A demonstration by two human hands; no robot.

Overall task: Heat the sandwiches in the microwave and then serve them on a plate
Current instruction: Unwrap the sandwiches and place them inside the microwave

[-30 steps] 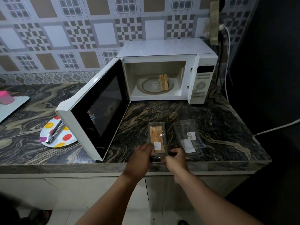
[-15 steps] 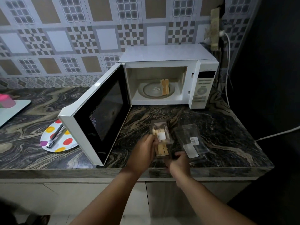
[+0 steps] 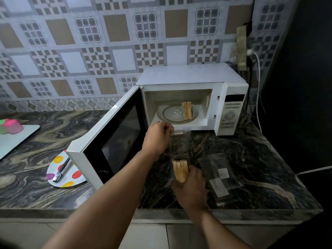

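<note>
A second sandwich (image 3: 180,170) is being unpacked over the counter (image 3: 251,159): the lid (image 3: 179,141) is being pinched up by the left hand (image 3: 158,139), the sandwich gripped by the right hand (image 3: 191,187). Next, it probably needs lifting into the microwave (image 3: 194,99).

Dim, soft and slightly blurred throughout. Darkness swallows the 3 o'clock side. Wide-angle bending curves the edges, strongest toward 6 o'clock.
</note>
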